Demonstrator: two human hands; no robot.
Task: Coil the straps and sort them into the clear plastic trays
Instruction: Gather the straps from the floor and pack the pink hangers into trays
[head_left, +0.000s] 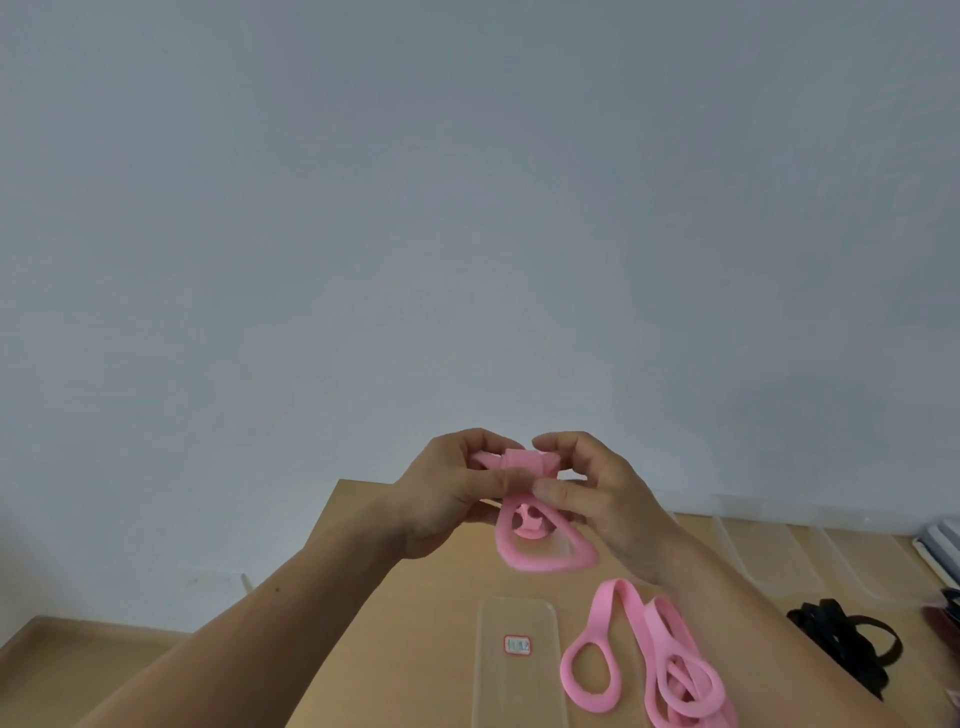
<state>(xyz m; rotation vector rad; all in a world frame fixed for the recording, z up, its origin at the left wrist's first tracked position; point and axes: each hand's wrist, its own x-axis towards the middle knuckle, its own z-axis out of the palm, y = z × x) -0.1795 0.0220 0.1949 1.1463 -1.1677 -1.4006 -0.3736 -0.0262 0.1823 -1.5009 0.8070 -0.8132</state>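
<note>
Both hands are raised above the wooden table, pinching one pink strap. My left hand and my right hand grip its bunched top, and a loop with a small knot hangs below the fingers. More pink straps lie loose on the table to the lower right. A clear plastic tray with a small red-edged label lies on the table below the hands, holding nothing that I can see.
Several clear trays sit at the back right of the table. A heap of black straps lies at the right edge, with dark red items beyond it. A pale blue wall fills the upper view.
</note>
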